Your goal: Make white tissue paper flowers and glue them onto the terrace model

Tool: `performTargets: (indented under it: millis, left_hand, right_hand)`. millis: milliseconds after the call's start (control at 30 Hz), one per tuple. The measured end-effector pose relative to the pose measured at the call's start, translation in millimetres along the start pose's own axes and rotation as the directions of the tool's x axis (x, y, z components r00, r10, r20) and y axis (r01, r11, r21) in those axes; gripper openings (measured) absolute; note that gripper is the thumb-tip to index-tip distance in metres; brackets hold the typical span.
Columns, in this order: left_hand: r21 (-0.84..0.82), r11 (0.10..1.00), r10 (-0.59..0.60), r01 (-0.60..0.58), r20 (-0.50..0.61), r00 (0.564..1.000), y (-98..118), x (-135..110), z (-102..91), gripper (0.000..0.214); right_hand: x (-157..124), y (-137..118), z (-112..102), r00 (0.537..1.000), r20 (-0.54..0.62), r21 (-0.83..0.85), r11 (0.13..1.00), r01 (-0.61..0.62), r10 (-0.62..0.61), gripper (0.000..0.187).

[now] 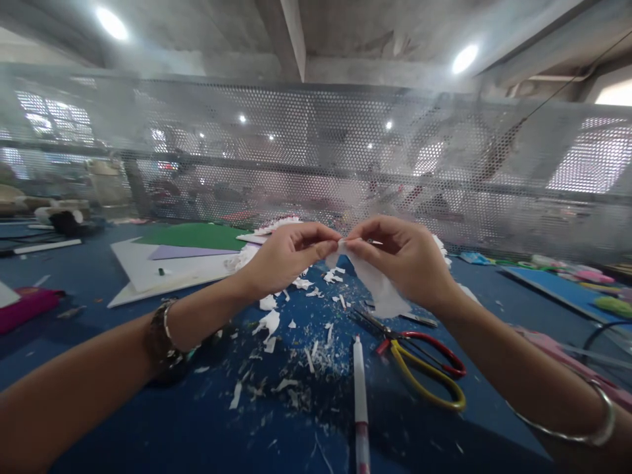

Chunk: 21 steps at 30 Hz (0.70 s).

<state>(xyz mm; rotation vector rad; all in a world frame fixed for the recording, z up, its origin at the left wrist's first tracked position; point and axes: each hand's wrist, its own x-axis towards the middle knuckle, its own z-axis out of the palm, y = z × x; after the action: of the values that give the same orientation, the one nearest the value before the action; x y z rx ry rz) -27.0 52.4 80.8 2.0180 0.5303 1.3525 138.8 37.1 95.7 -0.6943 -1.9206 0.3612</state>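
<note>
Between my two hands, above the middle of the table, is a thin white piece of paper [380, 286] that hangs down below my right fingers. My left hand [296, 253] pinches its upper edge between thumb and fingertips. Right beside it, my right hand [402, 260] grips the same edge, the fingertips of both hands almost touching. A small pointed light tip shows by the right fingers; what it belongs to I cannot make out. Beneath the hands lie scissors [395, 337] with one red and one yellow handle, and a white pen [360, 382] with a red tip.
Torn white paper scraps [269, 322] litter the blue table [197, 421]. White, purple and green sheets [197, 236] are stacked at the back left. A magenta case [29, 306] lies far left, a blue board [557, 289] at right. A perforated metal screen [306, 145] stands behind.
</note>
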Motion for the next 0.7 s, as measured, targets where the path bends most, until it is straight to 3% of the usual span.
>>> performTargets:
  millis: [267, 367, 533, 700]
  left_hand:
    - [-0.277, 0.961, -0.007, 0.006, -0.003, 1.0, -4, -2, 4.3, 0.001]
    - [-0.387, 0.921, -0.051, 0.038, -0.022, 0.998, -7, -2, 4.7, 0.01]
    - [-0.5, 0.858, -0.095, 0.115, 0.065, 0.993, -10, -2, 5.5, 0.012]
    - [-0.572, 0.804, -0.148, 0.162, 0.071, 0.986, -5, -2, 9.5, 0.013]
  right_hand:
    - [-1, -1, 1, 0.997, 0.021, 0.291, 0.953, -0.082, 0.079, 0.005]
    - [-2, 0, 2, 0.995, 0.051, 0.367, 0.925, -0.099, 0.087, 0.004]
    - [-3, 1, 7, 0.996, 0.074, 0.44, 0.895, -0.075, 0.048, 0.006]
    - [-6, 2, 13, 1.0, -0.016, 0.413, 0.911, 0.013, -0.007, 0.007]
